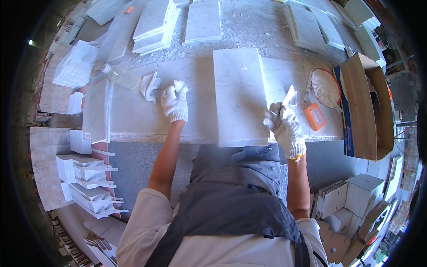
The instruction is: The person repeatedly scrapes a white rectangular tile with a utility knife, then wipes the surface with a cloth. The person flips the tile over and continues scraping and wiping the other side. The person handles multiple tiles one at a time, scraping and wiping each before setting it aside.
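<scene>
A pale grey-veined marble slab (240,98) lies lengthwise before me, its near end at the bench edge. Beside its right edge, my right hand (287,127), in a white knit glove, is closed round a small scraper (289,95) with its pale blade pointing away from me. To the slab's left, my left hand (175,103), also gloved, hovers over or rests on the bench slab with its fingers curled. Something whitish shows at its fingertips, but I cannot tell it from the glove. A crumpled white cloth (150,86) lies left of that hand.
Left of the cloth lies a clear plastic bottle (120,76). On the right are an orange block (315,116), a round red-rimmed pad (325,87) and an open cardboard box (364,111). Stacked marble tiles (203,22) stand at the back; wrapped stacks (89,173) are at left.
</scene>
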The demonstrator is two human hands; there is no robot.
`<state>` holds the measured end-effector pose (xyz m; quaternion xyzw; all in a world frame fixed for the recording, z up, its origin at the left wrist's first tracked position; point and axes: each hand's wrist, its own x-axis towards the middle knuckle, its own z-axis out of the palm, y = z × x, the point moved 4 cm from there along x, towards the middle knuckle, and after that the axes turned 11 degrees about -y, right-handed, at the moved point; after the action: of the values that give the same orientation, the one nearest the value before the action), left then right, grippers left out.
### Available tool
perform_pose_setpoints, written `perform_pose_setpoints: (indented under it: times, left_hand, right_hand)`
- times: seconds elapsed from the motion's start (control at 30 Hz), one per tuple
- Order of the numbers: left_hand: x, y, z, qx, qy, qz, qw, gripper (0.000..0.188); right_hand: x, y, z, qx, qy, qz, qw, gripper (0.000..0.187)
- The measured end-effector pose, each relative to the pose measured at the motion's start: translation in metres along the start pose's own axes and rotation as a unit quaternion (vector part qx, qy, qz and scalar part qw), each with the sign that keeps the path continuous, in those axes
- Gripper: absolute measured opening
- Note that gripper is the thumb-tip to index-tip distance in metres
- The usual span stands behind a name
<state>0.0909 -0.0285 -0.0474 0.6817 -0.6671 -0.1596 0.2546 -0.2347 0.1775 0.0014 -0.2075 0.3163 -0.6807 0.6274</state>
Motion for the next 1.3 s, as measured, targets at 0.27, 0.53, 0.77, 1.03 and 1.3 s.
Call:
perform_pose_setpoints:
  times: [0.27, 0.53, 0.77, 1.03, 1.3]
  left_hand:
    - [-0.057, 0.107, 0.007, -0.544, -0.060, 0.141, 0.825, 0.024]
    - [-0.082, 0.146, 0.024, -0.457, -0.145, 0.105, 0.871, 0.032]
    - [-0.081, 0.145, 0.023, -0.381, -0.116, 0.115, 0.910, 0.030]
    - [-0.081, 0.149, 0.019, -0.321, -0.087, 0.132, 0.934, 0.029]
    - [-0.081, 0.149, 0.018, -0.284, -0.094, 0.121, 0.946, 0.032]
  right_hand:
    - [0.042, -0.017, -0.006, -0.273, 0.049, -0.007, 0.961, 0.045]
    - [0.088, -0.029, 0.021, -0.693, -0.001, -0.072, 0.718, 0.045]
    - [0.104, -0.038, 0.038, -0.764, -0.027, -0.013, 0.644, 0.040]
    - [0.121, -0.027, 0.039, -0.796, -0.046, -0.007, 0.603, 0.041]
    - [0.142, -0.022, 0.033, -0.776, -0.039, -0.047, 0.627, 0.039]
